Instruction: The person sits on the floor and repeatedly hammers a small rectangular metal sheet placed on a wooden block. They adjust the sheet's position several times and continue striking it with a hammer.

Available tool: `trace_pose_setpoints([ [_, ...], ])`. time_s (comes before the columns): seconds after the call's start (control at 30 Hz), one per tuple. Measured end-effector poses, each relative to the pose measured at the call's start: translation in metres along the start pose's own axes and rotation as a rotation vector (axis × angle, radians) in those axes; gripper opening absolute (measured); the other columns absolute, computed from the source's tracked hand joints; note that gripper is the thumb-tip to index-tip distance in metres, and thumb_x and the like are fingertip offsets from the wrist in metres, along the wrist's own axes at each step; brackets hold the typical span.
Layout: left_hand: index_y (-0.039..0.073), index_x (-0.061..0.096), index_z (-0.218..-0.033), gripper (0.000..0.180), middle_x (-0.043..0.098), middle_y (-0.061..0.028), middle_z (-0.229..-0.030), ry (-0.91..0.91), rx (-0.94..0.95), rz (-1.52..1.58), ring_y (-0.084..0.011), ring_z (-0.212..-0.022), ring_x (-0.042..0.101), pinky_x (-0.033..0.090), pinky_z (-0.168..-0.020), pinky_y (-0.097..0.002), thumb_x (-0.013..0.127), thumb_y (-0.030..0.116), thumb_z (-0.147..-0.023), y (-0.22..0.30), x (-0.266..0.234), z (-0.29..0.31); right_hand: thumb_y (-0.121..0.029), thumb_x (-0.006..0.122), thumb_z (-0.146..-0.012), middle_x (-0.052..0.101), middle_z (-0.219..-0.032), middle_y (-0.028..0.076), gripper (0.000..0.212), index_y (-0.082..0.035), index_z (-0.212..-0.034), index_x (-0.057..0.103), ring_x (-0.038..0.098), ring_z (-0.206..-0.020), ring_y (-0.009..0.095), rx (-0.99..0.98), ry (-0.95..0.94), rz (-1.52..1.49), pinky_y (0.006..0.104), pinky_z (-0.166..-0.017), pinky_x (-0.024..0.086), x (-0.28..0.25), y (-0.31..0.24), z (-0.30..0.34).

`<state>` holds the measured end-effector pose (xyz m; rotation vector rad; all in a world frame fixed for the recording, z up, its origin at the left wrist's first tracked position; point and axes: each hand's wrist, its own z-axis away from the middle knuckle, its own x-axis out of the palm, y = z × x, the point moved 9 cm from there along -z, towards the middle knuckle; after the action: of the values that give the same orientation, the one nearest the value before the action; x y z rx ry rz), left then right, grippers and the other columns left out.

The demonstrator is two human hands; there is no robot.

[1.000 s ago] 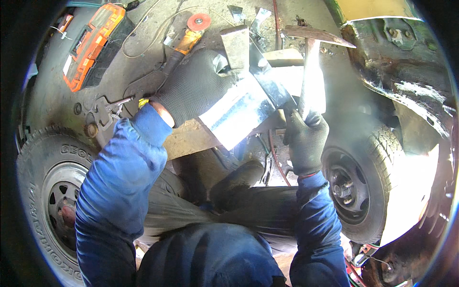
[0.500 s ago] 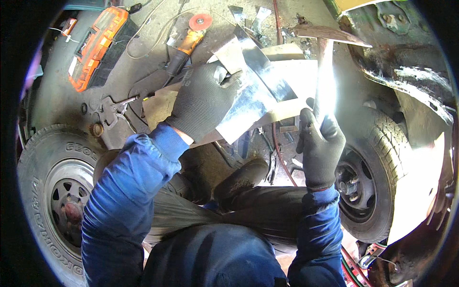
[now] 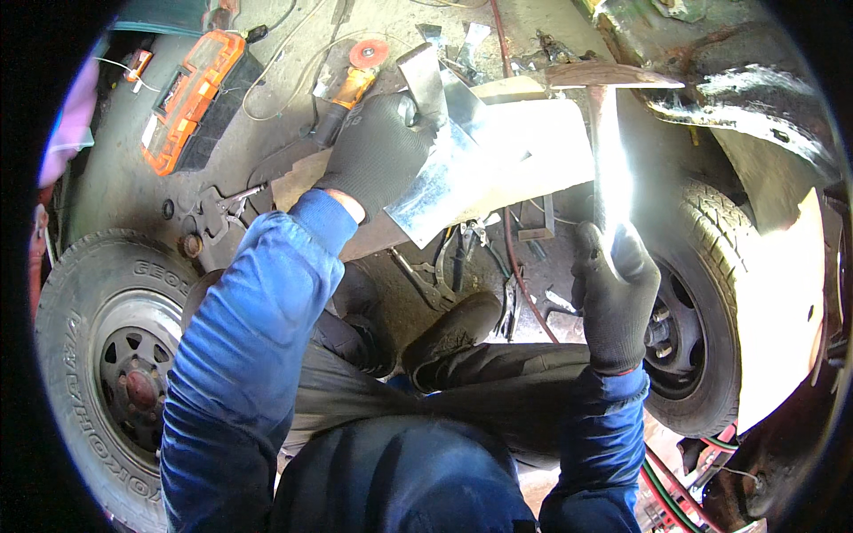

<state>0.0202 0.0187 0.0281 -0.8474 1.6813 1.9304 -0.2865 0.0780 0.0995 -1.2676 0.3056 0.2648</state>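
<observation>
My left hand (image 3: 378,147), in a dark grey glove, grips a strip of sheet metal (image 3: 421,75) between thumb and fingers. Below that hand a shiny sheet metal piece (image 3: 435,191) lies over a pale, brightly lit panel (image 3: 555,133); whether it joins the strip I cannot tell. My right hand (image 3: 619,302), gloved too, is closed round the lower handle of a hammer (image 3: 607,133). The hammer stands upright, its long, narrow head at the top, to the right of the panel. Strong glare washes out part of the handle and the panel.
Wheels with tyres stand at the left (image 3: 67,355) and right (image 3: 711,240). An orange and black toolbox (image 3: 200,102) and an angle grinder (image 3: 346,98) with a red disc lie at the back left. Locking pliers (image 3: 435,280) lie near my shoe (image 3: 458,329). A reddish hose (image 3: 508,244) crosses the floor.
The metal strip in my left hand has swung more upright, away from the pale panel. My right hand has moved slightly right and nearer to me, still gripping the hammer.
</observation>
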Motion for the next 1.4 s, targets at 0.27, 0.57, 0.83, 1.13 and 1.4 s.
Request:
trace_pose_setpoints([
  [0.27, 0.002, 0.073, -0.11, 0.034, 0.077, -0.024, -0.106, -0.037, 0.03, -0.19, -0.0433, -0.103, 0.075, 0.058, -0.089, -0.0507, 0.069, 0.034, -0.102, 0.019, 0.0, -0.001, -0.006, 0.064, -0.108, 0.075, -0.112, 0.004, 0.047, 0.0, -0.154, 0.059, 0.059, -0.087, 0.004, -0.184, -0.198, 0.256, 0.0238, -0.077, 0.053, -0.018, -0.057, 0.03],
  [0.57, -0.001, 0.07, -0.116, 0.046, 0.074, -0.0303, -0.108, -0.004, 0.01, -0.237, -0.0468, -0.105, 0.073, 0.058, -0.091, -0.0545, 0.067, 0.043, -0.101, 0.015, 0.007, -0.007, -0.002, 0.063, -0.1, 0.071, -0.134, 0.027, 0.052, -0.004, -0.152, 0.061, 0.074, -0.116, 0.041, -0.767, -0.167, 0.504, 0.0411, -0.098, 0.059, -0.004, -0.139, 0.051],
  [0.83, 0.0, 0.074, -0.109, 0.039, 0.075, -0.0285, -0.11, -0.135, 0.102, -0.214, -0.047, -0.105, 0.073, 0.057, -0.093, -0.053, 0.065, 0.037, -0.102, 0.031, -0.006, -0.011, -0.002, 0.062, -0.099, 0.071, -0.133, 0.027, 0.055, -0.008, -0.154, 0.061, 0.071, -0.122, 0.043, -0.656, -0.172, 0.542, 0.0426, -0.101, 0.058, -0.001, -0.132, 0.057],
  [1.13, 0.001, 0.074, -0.108, 0.042, 0.075, -0.0296, -0.109, -0.165, 0.069, -0.18, -0.0484, -0.107, 0.072, 0.056, -0.094, -0.0536, 0.064, 0.042, -0.104, 0.011, -0.001, -0.017, 0.003, 0.057, -0.096, 0.069, -0.142, 0.026, 0.06, -0.006, -0.155, 0.059, 0.071, -0.13, 0.034, -0.588, -0.174, 0.494, 0.0391, -0.107, 0.055, -0.009, -0.125, 0.055],
  [1.4, 0.0, 0.074, -0.108, 0.045, 0.074, -0.0308, -0.11, -0.152, 0.072, -0.171, -0.0487, -0.107, 0.072, 0.056, -0.095, -0.0536, 0.063, 0.044, -0.105, 0.013, 0.002, -0.014, 0.004, 0.058, -0.096, 0.07, -0.142, 0.025, 0.059, -0.005, -0.154, 0.06, 0.071, -0.131, 0.032, -0.549, -0.18, 0.508, 0.038, -0.108, 0.055, -0.009, -0.12, 0.054],
])
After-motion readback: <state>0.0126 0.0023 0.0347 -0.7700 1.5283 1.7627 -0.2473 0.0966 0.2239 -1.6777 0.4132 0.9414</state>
